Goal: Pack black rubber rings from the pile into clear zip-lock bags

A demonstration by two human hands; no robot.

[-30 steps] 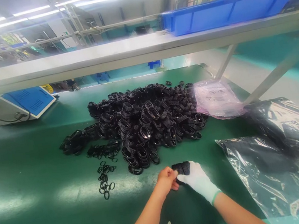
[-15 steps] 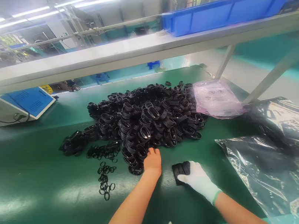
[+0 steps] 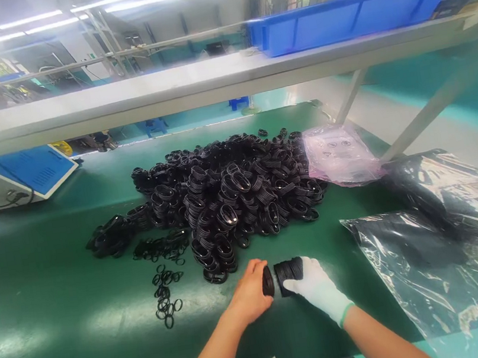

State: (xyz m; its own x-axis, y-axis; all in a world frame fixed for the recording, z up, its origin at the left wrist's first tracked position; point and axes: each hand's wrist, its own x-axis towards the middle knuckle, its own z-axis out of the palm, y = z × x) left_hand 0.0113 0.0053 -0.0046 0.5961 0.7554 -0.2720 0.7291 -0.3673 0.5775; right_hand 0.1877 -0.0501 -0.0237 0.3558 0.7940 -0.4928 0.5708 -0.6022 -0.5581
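Note:
My bare left hand (image 3: 250, 292) is closed on a short stack of black oval rings (image 3: 267, 281). In my right hand (image 3: 317, 287), which wears a white glove, is a longer row of black oval rings (image 3: 289, 273) held together just above or on the green tabletop (image 3: 112, 353). A narrow gap parts the two stacks. Behind both hands rises a large heap of black oval rings (image 3: 241, 190), many of them nested in stacks. Small thin black bands (image 3: 164, 292) lie loose to the left of my left hand.
Clear plastic bags (image 3: 431, 264) lie on the right, with a pinkish bag (image 3: 338, 155) beside the heap. A blue and grey machine (image 3: 31, 174) stands at the back left. Across the back runs a raised shelf (image 3: 141, 98) bearing a blue bin (image 3: 349, 16).
My left hand has come back from the heap's front edge with a short stack of rings, moving toward my right hand. My right hand keeps its row in nearly the same place.

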